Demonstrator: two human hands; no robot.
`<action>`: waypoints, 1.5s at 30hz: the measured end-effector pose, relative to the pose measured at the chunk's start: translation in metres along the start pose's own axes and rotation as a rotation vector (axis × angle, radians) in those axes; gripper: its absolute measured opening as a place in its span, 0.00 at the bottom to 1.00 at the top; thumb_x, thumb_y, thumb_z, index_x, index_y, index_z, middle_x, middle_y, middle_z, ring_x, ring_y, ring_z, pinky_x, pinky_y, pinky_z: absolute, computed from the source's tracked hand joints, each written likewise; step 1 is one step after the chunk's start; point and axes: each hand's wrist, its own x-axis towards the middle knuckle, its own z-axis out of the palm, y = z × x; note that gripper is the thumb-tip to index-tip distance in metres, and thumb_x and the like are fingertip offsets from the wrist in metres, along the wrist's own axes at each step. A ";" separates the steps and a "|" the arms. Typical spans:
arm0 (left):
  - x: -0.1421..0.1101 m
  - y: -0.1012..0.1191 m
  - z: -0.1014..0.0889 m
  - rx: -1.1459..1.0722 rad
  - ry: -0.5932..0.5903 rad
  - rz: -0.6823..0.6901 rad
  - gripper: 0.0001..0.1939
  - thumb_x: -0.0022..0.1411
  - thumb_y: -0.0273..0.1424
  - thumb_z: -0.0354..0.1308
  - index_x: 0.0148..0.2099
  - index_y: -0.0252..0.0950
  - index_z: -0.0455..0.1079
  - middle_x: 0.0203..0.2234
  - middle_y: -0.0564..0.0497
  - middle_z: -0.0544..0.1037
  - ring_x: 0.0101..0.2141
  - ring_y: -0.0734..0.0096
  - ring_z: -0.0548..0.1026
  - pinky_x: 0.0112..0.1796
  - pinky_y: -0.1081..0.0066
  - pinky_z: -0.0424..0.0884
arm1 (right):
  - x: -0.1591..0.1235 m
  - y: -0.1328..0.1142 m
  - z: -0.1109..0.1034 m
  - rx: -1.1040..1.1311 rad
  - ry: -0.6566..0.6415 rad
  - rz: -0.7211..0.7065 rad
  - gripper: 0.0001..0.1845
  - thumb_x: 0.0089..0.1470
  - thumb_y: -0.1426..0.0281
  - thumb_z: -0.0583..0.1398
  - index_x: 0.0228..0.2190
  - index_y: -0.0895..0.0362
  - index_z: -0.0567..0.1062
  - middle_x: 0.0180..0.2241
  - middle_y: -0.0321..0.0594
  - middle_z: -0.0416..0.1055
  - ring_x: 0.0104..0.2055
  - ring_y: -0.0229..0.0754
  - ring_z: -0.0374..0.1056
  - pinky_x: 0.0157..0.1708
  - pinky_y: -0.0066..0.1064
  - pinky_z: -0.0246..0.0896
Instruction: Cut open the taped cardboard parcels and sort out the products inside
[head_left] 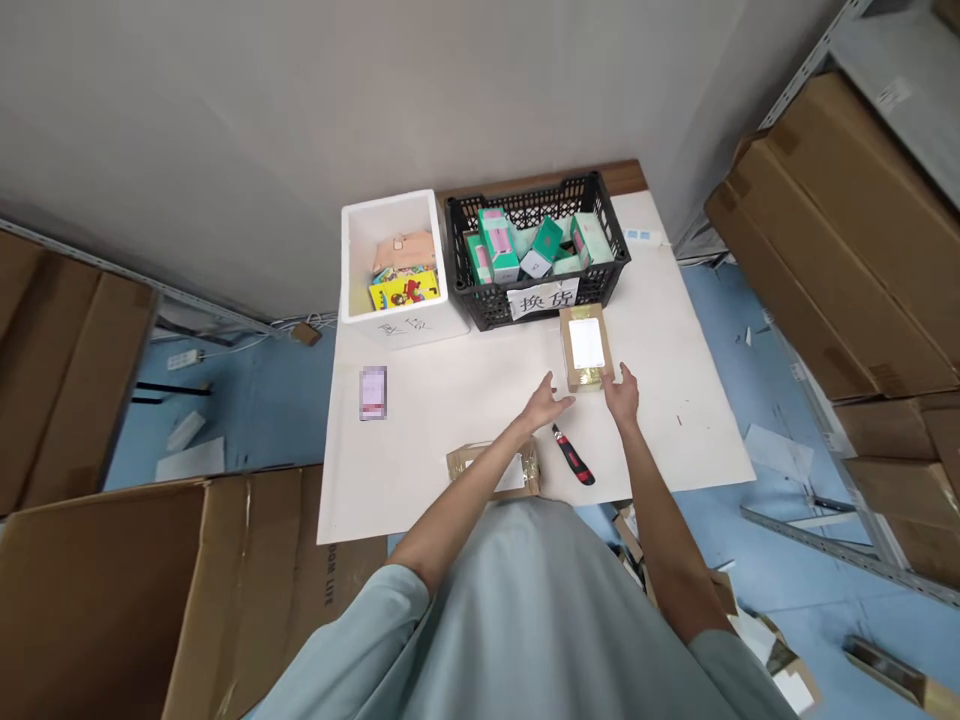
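Note:
A small taped cardboard box [574, 352] with a white label lies on the white table, just in front of the black crate. My right hand [622, 394] is at its near right corner, fingers apart; whether they touch the box I cannot tell. To the left of the box's near end, my left hand [546, 403] is open with thumb and fingers spread, holding nothing. A black and red utility knife [574, 456] rests on the table between my forearms. Under my left forearm lies a second taped cardboard box [529, 468], partly hidden by the arm.
At the back stand a white foam box [352, 260] with colourful packages and a black plastic crate [480, 308] with green and pink boxes. A phone [373, 392] lies at left on the table [420, 400]. Large cartons [832, 240] fill the right shelf; an open carton [255, 570] stands front left.

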 end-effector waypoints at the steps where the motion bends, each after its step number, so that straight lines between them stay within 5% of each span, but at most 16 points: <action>1: 0.007 0.004 0.008 -0.072 -0.041 -0.037 0.64 0.55 0.43 0.81 0.83 0.33 0.52 0.80 0.26 0.54 0.74 0.36 0.67 0.70 0.51 0.68 | 0.003 0.001 0.004 0.008 -0.017 -0.010 0.43 0.62 0.44 0.58 0.65 0.61 0.76 0.59 0.62 0.78 0.45 0.54 0.79 0.55 0.50 0.76; 6: 0.010 -0.004 0.020 -0.249 -0.094 -0.053 0.64 0.52 0.41 0.83 0.83 0.39 0.56 0.82 0.31 0.50 0.67 0.40 0.77 0.67 0.52 0.72 | -0.013 0.010 0.026 0.011 -0.044 -0.037 0.44 0.65 0.44 0.50 0.65 0.62 0.77 0.53 0.58 0.81 0.45 0.54 0.80 0.54 0.48 0.76; 13: -0.016 -0.033 -0.010 -0.254 0.147 -0.111 0.60 0.59 0.34 0.79 0.84 0.29 0.51 0.69 0.29 0.75 0.65 0.44 0.79 0.69 0.55 0.71 | -0.043 -0.010 0.066 0.029 -0.128 -0.096 0.39 0.68 0.48 0.52 0.65 0.61 0.77 0.56 0.58 0.80 0.48 0.52 0.80 0.56 0.45 0.76; 18: -0.025 -0.042 -0.040 -0.287 0.237 -0.057 0.52 0.61 0.36 0.77 0.81 0.32 0.60 0.78 0.29 0.62 0.67 0.43 0.77 0.69 0.53 0.71 | -0.045 -0.028 0.083 0.007 -0.271 -0.148 0.38 0.69 0.46 0.53 0.64 0.59 0.78 0.56 0.56 0.80 0.49 0.51 0.80 0.57 0.44 0.75; 22: -0.052 -0.064 -0.074 -0.190 0.276 0.024 0.42 0.65 0.37 0.72 0.77 0.36 0.66 0.77 0.32 0.65 0.70 0.44 0.74 0.69 0.51 0.70 | -0.066 -0.006 0.072 -0.123 -0.393 -0.128 0.42 0.62 0.44 0.63 0.65 0.59 0.75 0.60 0.58 0.78 0.57 0.56 0.78 0.58 0.44 0.74; 25: -0.090 -0.094 -0.105 -0.009 0.413 0.131 0.36 0.67 0.37 0.68 0.74 0.38 0.69 0.74 0.37 0.71 0.72 0.46 0.71 0.73 0.48 0.64 | -0.095 0.028 0.054 -0.390 -0.425 -0.022 0.45 0.51 0.50 0.73 0.63 0.61 0.76 0.62 0.63 0.74 0.63 0.64 0.74 0.58 0.46 0.73; 29: -0.144 -0.138 -0.139 0.126 0.605 0.069 0.33 0.67 0.37 0.67 0.72 0.37 0.71 0.71 0.36 0.74 0.72 0.45 0.71 0.73 0.44 0.64 | -0.128 0.064 0.034 -0.489 -0.416 -0.016 0.30 0.49 0.62 0.71 0.53 0.56 0.81 0.54 0.57 0.79 0.57 0.60 0.75 0.52 0.43 0.73; 32: -0.171 -0.164 -0.147 0.048 0.613 -0.017 0.33 0.66 0.39 0.68 0.70 0.37 0.72 0.70 0.35 0.75 0.65 0.47 0.78 0.68 0.46 0.72 | -0.142 0.072 0.027 -0.489 -0.449 -0.036 0.21 0.51 0.61 0.67 0.47 0.53 0.82 0.47 0.49 0.82 0.48 0.53 0.77 0.49 0.40 0.73; 38: -0.191 -0.183 -0.139 -0.042 0.448 0.066 0.27 0.64 0.35 0.67 0.65 0.43 0.77 0.67 0.43 0.77 0.55 0.57 0.83 0.60 0.55 0.81 | -0.152 0.050 0.020 -0.317 -0.445 -0.031 0.26 0.53 0.50 0.60 0.43 0.56 0.81 0.37 0.44 0.83 0.40 0.49 0.77 0.44 0.40 0.76; 41: -0.189 -0.185 -0.137 0.009 0.401 0.124 0.18 0.64 0.32 0.66 0.56 0.43 0.81 0.63 0.45 0.78 0.52 0.60 0.82 0.57 0.59 0.82 | -0.156 0.024 0.012 -0.213 -0.439 -0.027 0.27 0.57 0.46 0.56 0.40 0.55 0.79 0.33 0.41 0.80 0.34 0.46 0.75 0.37 0.37 0.74; 45: -0.182 -0.192 -0.141 0.031 0.327 0.154 0.18 0.65 0.30 0.67 0.57 0.44 0.81 0.57 0.46 0.80 0.53 0.59 0.81 0.55 0.62 0.83 | -0.167 -0.017 0.003 -0.184 -0.495 -0.123 0.28 0.63 0.43 0.56 0.44 0.54 0.78 0.35 0.39 0.80 0.32 0.43 0.74 0.38 0.35 0.75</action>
